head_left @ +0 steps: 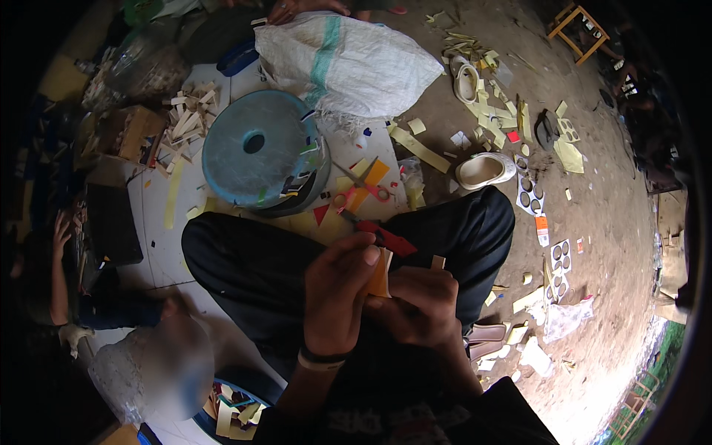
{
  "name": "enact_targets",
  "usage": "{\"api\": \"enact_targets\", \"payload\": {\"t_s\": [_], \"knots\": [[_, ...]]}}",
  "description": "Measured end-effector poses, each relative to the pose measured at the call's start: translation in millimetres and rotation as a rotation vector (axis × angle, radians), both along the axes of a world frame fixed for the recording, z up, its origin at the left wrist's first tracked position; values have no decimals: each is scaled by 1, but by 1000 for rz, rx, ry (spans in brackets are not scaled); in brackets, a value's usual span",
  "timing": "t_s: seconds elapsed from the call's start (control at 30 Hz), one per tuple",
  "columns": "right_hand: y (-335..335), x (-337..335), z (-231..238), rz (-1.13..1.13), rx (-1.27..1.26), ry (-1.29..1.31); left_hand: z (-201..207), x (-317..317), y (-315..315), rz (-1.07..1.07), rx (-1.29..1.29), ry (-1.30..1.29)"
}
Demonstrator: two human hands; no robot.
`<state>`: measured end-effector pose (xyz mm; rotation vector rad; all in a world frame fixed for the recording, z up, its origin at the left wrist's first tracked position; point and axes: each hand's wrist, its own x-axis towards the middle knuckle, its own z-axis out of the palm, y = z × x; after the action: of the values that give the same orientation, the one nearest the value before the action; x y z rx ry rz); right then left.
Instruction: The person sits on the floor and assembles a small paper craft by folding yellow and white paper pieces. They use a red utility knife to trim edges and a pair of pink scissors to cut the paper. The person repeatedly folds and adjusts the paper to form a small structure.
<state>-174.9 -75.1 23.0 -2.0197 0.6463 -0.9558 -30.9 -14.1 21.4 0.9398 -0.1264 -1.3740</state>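
My left hand (335,289) is closed, its thumb and fingers pinching a small orange piece with a pale edge (380,276) above my lap. Right against it, my right hand (419,304) is curled shut. The end of a pale flat wooden stick (438,262) pokes out over its knuckles. Its fingertips meet the lower edge of the orange piece, and the palm side is hidden. Just beyond the hands lies a red piece with dark parts (389,239), its kind unclear. Scissors with red-orange handles (363,185) rest farther off, over orange and yellow sheets.
A blue-lidded round tub (256,148) stands ahead, beside a white woven sack (356,63). Wooden sticks (191,119) are heaped at left. A basin of scraps (245,397) sits lower left. White clogs (486,170) and cut-outs litter the dirt floor. Another person's arm (59,267) shows at left.
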Motion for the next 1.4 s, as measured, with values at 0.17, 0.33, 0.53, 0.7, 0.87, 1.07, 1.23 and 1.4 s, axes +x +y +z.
{"api": "enact_targets", "payload": {"t_s": [0.17,0.33,0.53,0.7,0.87,1.07,1.23,1.4], "knots": [[0,1,2,-55,-7,-25,-2,-4,-6,-3,2,34],[-1,4,4,-35,1,-8,-2,-1,-3,30,27,56],[-3,5,1,-10,33,-52,6,3,4,19,24,202],[-2,7,-5,-92,51,-133,17,-3,12,-60,-14,135],[0,6,-5,-72,114,-118,16,-8,14,-21,-22,65],[1,7,-1,43,22,-25,13,-3,20,86,-7,91],[3,11,-1,109,-28,18,10,5,24,95,-5,122],[4,13,-4,149,-35,65,0,9,25,107,-42,209]]}}
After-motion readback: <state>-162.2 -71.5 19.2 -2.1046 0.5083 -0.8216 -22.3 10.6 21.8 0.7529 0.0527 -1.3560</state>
